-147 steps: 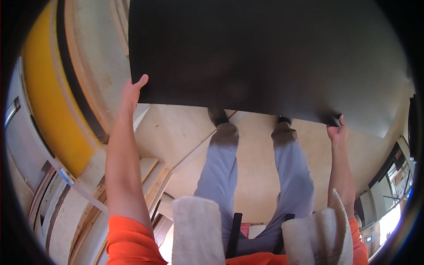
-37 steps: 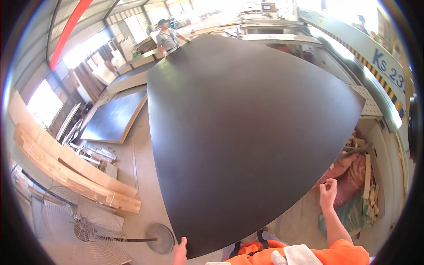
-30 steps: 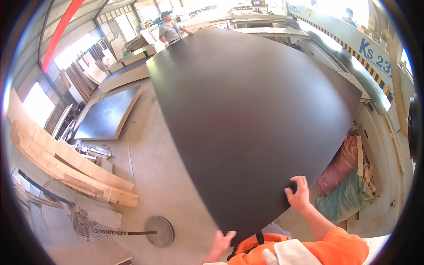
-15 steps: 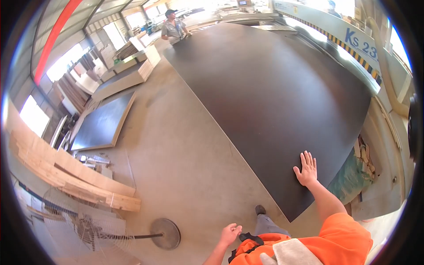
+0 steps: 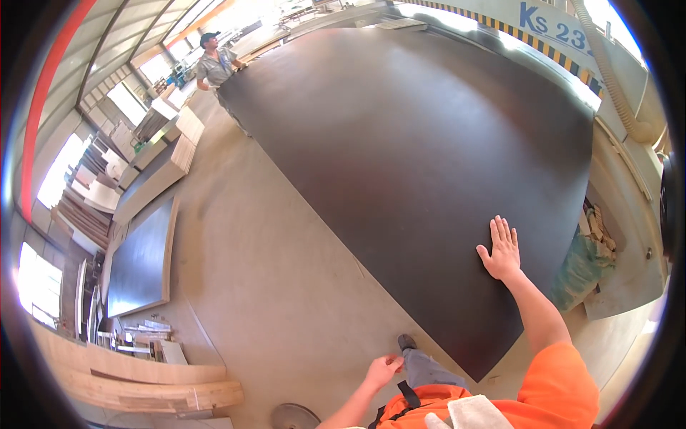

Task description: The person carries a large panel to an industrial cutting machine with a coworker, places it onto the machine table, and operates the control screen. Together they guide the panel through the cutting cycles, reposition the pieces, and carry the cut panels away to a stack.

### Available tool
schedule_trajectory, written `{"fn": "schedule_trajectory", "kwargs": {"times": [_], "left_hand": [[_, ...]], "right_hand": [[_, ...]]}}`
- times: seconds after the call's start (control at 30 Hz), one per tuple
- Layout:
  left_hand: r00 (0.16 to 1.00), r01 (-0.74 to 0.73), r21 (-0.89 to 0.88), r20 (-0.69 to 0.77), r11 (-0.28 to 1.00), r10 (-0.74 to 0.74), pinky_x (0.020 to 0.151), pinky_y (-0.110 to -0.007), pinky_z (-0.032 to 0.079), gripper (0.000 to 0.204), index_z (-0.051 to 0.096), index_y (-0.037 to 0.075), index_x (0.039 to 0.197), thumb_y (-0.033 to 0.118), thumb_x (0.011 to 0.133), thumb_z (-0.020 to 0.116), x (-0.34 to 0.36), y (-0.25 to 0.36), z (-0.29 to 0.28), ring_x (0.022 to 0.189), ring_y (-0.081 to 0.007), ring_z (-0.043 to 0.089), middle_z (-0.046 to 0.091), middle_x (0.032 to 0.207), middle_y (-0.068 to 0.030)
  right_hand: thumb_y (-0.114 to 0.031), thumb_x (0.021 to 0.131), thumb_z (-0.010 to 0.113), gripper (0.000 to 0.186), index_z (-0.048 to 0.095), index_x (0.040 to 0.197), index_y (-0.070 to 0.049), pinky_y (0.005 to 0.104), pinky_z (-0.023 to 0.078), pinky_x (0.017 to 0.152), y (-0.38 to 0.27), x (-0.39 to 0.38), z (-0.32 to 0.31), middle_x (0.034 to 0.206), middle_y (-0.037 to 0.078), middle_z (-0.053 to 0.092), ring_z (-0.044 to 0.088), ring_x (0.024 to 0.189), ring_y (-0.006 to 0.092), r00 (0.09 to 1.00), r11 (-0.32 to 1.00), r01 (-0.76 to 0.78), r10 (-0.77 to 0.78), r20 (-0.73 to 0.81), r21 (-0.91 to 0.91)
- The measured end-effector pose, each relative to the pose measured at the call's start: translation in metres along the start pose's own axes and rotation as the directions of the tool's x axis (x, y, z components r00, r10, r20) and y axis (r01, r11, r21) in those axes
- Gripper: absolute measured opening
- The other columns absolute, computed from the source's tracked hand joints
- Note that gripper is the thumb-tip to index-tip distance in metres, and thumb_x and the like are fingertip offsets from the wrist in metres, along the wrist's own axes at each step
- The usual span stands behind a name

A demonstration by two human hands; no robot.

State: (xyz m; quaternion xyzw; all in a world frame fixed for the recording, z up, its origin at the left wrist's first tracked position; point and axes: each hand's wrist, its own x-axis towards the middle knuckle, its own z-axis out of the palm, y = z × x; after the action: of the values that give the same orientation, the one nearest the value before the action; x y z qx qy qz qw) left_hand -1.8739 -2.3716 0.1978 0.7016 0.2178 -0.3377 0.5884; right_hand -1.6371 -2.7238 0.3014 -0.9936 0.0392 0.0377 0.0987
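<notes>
A large dark brown-black panel (image 5: 407, 157) stretches from my right side to the far end of the view. My right hand (image 5: 502, 250) lies flat on its near part, palm down, fingers stretched out and thumb apart. My left hand (image 5: 384, 370) hangs low in front of my body, left of the panel's near corner. Its fingers are curled in, and nothing shows in them. At the panel's far left corner stands another person (image 5: 216, 68) in a grey shirt and dark cap, a hand at its edge.
A beam-fronted machine (image 5: 493, 32) with black-yellow striping runs along the far right. Green sacking (image 5: 582, 272) lies right of the panel. To the left are a dark leaning board (image 5: 143, 261), stacked panels (image 5: 161, 168) and timber lengths (image 5: 157, 393). A round stand base (image 5: 294, 416) sits near the lower edge.
My view has turned, so the room's left side has slid left and downward. My right hand stays flat on the panel. More of the other person shows beside the panel's far corner.
</notes>
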Motion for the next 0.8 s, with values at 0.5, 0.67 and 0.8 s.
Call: {"fn": "schedule_trajectory", "kwargs": {"times": [0.5, 0.67, 0.8], "left_hand": [[0.992, -0.112, -0.192, -0.078, 0.975, 0.099, 0.074, -0.034, 0.053, 0.051, 0.061, -0.001, 0.117, 0.045, 0.100, 0.051, 0.217, 0.188, -0.281, 0.087, -0.0217, 0.069, 0.070, 0.103, -0.0148], [0.954, -0.277, -0.225, -0.183, 0.934, 0.239, 0.076, -0.034, 0.053, 0.052, 0.057, -0.004, 0.121, 0.042, 0.100, 0.053, 0.313, 0.311, -0.398, 0.087, -0.0211, 0.068, 0.070, 0.104, -0.0144], [0.785, -0.461, 0.100, -0.417, 0.882, 0.458, 0.099, -0.041, 0.046, 0.060, 0.048, -0.008, 0.133, 0.036, 0.095, 0.062, 0.378, 0.403, -0.462, 0.116, -0.0295, 0.059, 0.061, 0.124, -0.0200]], "right_hand": [[-0.040, 0.095, 0.049, 0.076, 0.021, 0.153, 0.002, 0.0441, 0.007, 0.123, -0.104, 0.153, 0.019, 0.162, 0.016, 0.017, 0.011, 0.152, 0.0290, 0.975, 0.979, -0.204, 0.205, -0.089, 0.015], [-0.039, 0.098, 0.045, 0.075, 0.015, 0.155, 0.000, 0.0431, 0.006, 0.123, -0.196, 0.226, 0.047, 0.164, 0.014, 0.012, 0.007, 0.152, 0.0276, 0.900, 0.902, -0.431, 0.430, -0.074, -0.006], [-0.040, 0.098, 0.044, 0.076, 0.013, 0.156, -0.001, 0.0426, 0.004, 0.123, -0.243, 0.270, 0.049, 0.164, 0.013, 0.009, 0.005, 0.152, 0.0272, 0.859, 0.859, -0.511, 0.510, -0.047, -0.009]]}}
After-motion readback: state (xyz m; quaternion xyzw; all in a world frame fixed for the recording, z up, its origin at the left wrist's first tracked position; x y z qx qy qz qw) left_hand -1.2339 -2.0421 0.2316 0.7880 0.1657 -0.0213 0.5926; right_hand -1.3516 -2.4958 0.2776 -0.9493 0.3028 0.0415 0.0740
